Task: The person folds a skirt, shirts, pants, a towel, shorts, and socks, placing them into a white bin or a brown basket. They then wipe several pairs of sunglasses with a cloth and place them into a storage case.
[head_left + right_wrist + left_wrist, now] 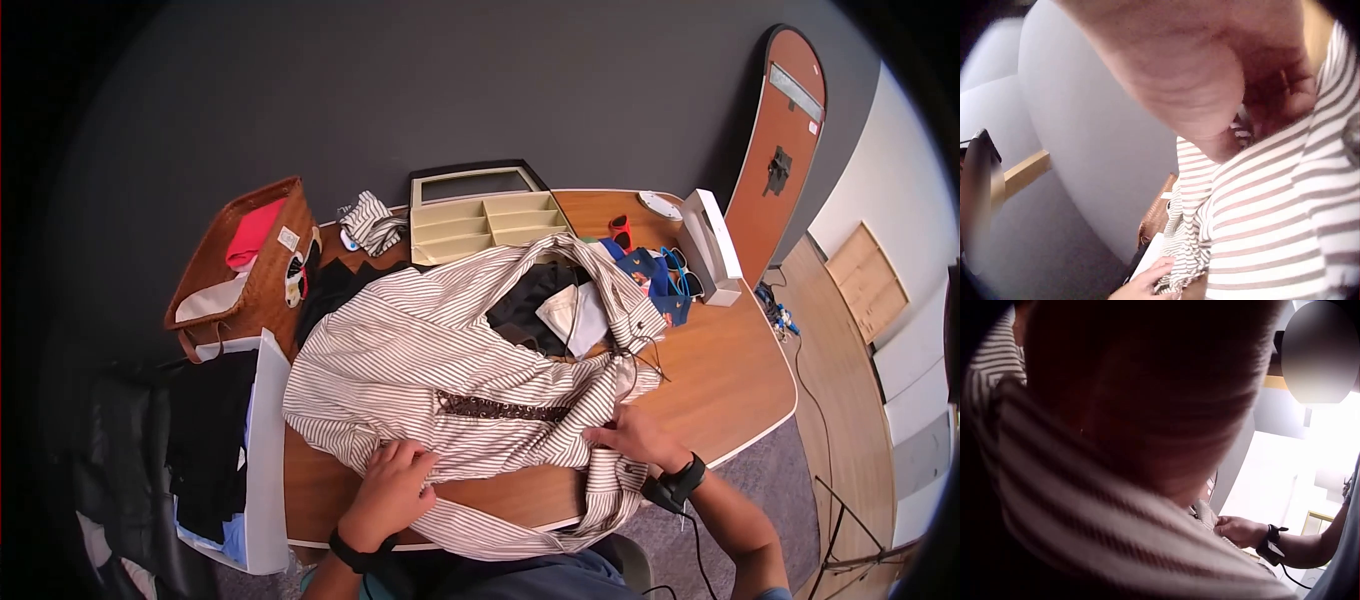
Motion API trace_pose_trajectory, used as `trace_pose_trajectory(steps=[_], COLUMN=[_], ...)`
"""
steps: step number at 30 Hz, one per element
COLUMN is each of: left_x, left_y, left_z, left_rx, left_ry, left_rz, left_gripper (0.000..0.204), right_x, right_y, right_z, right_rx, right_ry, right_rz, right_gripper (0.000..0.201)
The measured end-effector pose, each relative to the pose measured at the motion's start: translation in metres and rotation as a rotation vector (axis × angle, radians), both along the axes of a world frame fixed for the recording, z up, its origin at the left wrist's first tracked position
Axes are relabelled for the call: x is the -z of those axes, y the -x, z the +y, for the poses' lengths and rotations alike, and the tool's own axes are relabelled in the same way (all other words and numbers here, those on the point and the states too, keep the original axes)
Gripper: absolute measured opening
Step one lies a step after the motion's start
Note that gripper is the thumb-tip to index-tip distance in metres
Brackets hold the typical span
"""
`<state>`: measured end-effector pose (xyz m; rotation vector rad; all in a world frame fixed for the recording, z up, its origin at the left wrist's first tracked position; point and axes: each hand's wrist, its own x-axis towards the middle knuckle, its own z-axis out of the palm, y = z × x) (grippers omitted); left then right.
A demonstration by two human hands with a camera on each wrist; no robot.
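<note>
A striped garment [400, 340], white with dark stripes, lies spread over the wooden table, a band of dark lace across it. My left hand [392, 490] is at its near left edge, fingers over the cloth. At the near right part my right hand [642, 438] pinches the fabric between thumb and fingers, also seen in the right wrist view, where the hand [1210, 75] grips striped cloth [1260, 212]. A striped strip hangs in a loop between both hands. In the left wrist view the hand [1147, 394] is dark and its fingertips are hidden.
Behind the garment stands a cream compartment box [485, 215]. A wicker basket [215, 250] and a white box [268, 450] of dark clothes are at the left. Sunglasses [685, 272], blue cloths and a white box [710, 245] lie at the right back.
</note>
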<state>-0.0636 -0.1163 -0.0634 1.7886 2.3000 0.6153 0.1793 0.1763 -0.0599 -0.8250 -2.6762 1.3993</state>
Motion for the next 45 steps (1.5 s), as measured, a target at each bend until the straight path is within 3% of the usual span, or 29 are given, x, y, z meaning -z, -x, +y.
trace_pose_trajectory(steps=[1,3,5,7,9,11,13,14,15,17,18,19,21,22,23,25,29,32,36,39,41,43,45], left_x=[0.006,0.010,0.004,-0.029,-0.060,-0.077,-0.090,-0.091,-0.086,-0.072,-0.059,-0.054,-0.052,-0.053,-0.064,-0.064,-0.047,-0.040,-0.040,-0.036,-0.037,-0.048,-0.040], left_y=[0.001,0.006,0.015,0.011,0.009,0.010,0.008,0.007,0.007,0.009,0.013,0.022,0.042,0.054,0.064,0.097,0.161,0.178,0.174,0.185,0.186,0.178,0.183], left_z=[0.000,-0.003,-0.002,0.001,0.001,-0.008,-0.021,-0.030,-0.035,-0.044,-0.048,-0.048,-0.043,-0.038,-0.029,-0.009,0.026,0.059,0.105,0.128,0.136,0.135,0.136], left_rx=[-0.022,-0.012,0.040,0.008,-0.065,-0.055,-0.040,-0.006,-0.011,0.060,0.115,0.114,0.102,0.013,-0.173,-0.287,-0.295,-0.301,-0.210,-0.150,-0.123,-0.136,-0.123], left_ry=[0.038,0.017,0.011,-0.075,-0.145,-0.175,-0.094,-0.012,-0.012,0.247,0.281,0.284,0.227,0.097,0.083,-0.141,-0.212,-0.142,-0.144,-0.014,-0.114,-0.140,-0.054], left_rz=[0.026,0.057,-0.034,-0.054,-0.048,-0.012,-0.037,-0.063,-0.066,-0.312,-0.254,-0.251,-0.466,-0.502,-0.487,-0.314,-0.038,0.008,0.053,-0.155,-0.174,-0.343,-0.355], left_gripper=[0.037,0.035,0.035,0.037,0.037,0.041,0.047,0.047,0.047,0.043,0.039,0.039,0.038,0.038,0.036,0.031,0.036,0.044,0.050,0.041,0.033,0.030,0.033], right_x=[-0.001,-0.014,-0.020,-0.055,-0.100,-0.117,-0.110,-0.092,-0.082,-0.069,-0.060,-0.064,-0.064,-0.057,-0.053,-0.040,-0.021,-0.019,-0.026,-0.044,-0.056,-0.048,-0.050], right_y=[-0.001,0.000,-0.003,-0.004,-0.013,-0.023,-0.054,-0.079,-0.084,-0.081,-0.077,-0.073,-0.068,-0.063,-0.051,-0.029,-0.011,-0.010,-0.014,-0.010,-0.004,0.002,0.016], right_z=[0.002,0.007,0.021,0.013,-0.005,-0.018,-0.028,-0.015,-0.008,-0.005,-0.014,-0.016,-0.001,0.003,0.003,0.001,0.006,0.004,0.031,0.076,0.107,0.127,0.127], right_rx=[0.000,0.057,0.145,0.146,0.165,0.181,0.142,-0.041,-0.173,-0.469,-0.615,-0.654,-0.490,-0.266,-0.066,0.081,-0.045,-0.204,-0.079,-0.008,0.005,-0.028,-0.264], right_ry=[0.000,0.408,0.514,0.888,0.871,0.857,0.877,0.873,0.840,0.685,0.567,0.360,0.080,0.093,-0.225,-0.554,-0.679,-0.541,-0.418,-0.536,-0.554,-0.567,-0.807], right_rz=[-0.001,0.273,0.227,0.600,0.641,0.682,0.565,0.309,0.049,-0.443,-0.310,-0.373,-0.438,-0.187,-0.106,0.050,-0.087,-0.141,-0.047,-0.024,-0.008,-0.131,-0.356], right_gripper=[0.040,0.025,0.022,0.019,0.020,0.021,0.025,0.025,0.026,0.028,0.031,0.028,0.029,0.025,0.033,0.038,0.041,0.029,0.020,0.018,0.017,0.018,0.021])
